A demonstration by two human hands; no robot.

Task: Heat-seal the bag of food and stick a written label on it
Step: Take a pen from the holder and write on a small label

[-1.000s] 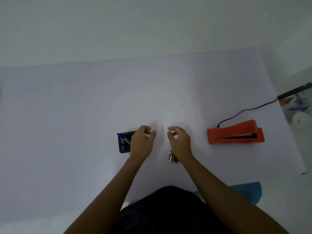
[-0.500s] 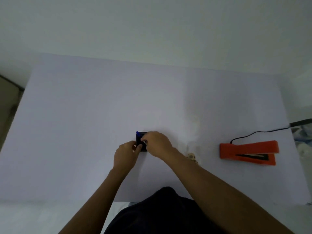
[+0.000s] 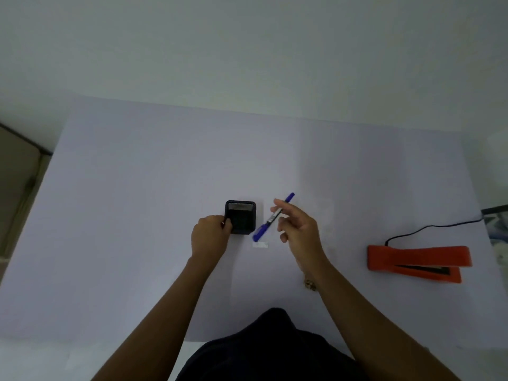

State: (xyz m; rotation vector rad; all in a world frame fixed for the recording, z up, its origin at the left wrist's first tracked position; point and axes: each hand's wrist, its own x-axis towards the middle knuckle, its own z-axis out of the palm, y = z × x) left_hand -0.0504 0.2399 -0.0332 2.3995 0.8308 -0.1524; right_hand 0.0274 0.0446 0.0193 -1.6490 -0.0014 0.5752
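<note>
A blue pen (image 3: 270,218) is lifted above the white table (image 3: 137,229), pinched in my right hand (image 3: 298,229), its cap end pointing down to the left. My left hand (image 3: 210,236) grips the left side of a black square holder (image 3: 241,217) standing on the table. A small white label (image 3: 259,245) lies flat just under the pen's lower tip. The clear bag is barely visible; a few bits of food (image 3: 310,284) show beside my right wrist. An orange heat sealer (image 3: 417,259) sits at the right, jaws slightly apart.
The sealer's black cord (image 3: 428,228) runs to the right table edge, where cluttered items (image 3: 497,224) lie. A wall rises behind the table's far edge. My dark-clothed body is at the near edge.
My right hand has pulled the blue pen out of the black holder and moved it right, while my left hand stayed on the holder. The view shifted left compared with a second ago.
</note>
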